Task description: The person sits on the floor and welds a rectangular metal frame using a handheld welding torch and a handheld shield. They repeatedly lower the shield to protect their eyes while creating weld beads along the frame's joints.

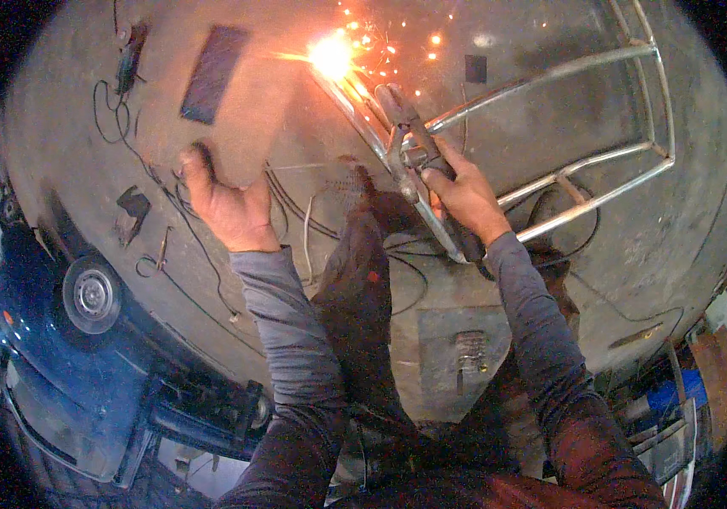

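My right hand (470,197) is wrapped round the handle of a welding electrode holder (404,119), whose jaws point up and to the left. Beyond the jaws a glaring arc (332,58) burns at the far end of a metal tube, throwing orange sparks to the right. That tube belongs to a frame of shiny bent tubing (542,83) lying on the floor, beneath and right of the holder. The glare hides the electrode's tip and the joint. To the left, my left hand (238,208) hangs above the floor, thumb apart from the fingers, with nothing in it.
A corded power tool (131,59) and a dark rectangular plate (213,75) lie at the far left. Cables (202,222) wind over the floor near my legs. A dark blue car (83,373) stands at left. Near my feet lies a coiled spring-like part (469,349).
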Tool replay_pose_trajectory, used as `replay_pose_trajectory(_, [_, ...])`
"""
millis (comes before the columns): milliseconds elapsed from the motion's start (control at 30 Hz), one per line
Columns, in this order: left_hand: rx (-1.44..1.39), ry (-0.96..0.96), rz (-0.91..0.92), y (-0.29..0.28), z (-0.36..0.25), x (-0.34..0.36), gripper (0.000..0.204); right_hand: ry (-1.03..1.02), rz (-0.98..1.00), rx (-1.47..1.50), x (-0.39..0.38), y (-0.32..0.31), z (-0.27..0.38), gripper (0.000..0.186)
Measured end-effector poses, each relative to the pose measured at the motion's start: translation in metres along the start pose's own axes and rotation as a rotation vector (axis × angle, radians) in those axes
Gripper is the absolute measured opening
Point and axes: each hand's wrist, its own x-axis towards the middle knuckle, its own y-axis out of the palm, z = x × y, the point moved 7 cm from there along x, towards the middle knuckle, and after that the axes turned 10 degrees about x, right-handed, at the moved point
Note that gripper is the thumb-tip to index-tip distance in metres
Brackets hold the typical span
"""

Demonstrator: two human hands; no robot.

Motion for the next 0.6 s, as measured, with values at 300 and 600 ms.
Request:
replay_pose_trajectory(300, [-0.120, 0.053, -0.002, -0.015, -0.014, 0.014, 0.033, 0.219, 0.094, -0.027, 0.022, 0.018, -0.005, 0.066])
replay_pose_trajectory(600, [-0.139, 0.035, 0.037, 0.000, -0.014, 0.011, 0.030, -0.009, 0.011, -0.060, 0.056, 0.033, 0.010, 0.061])
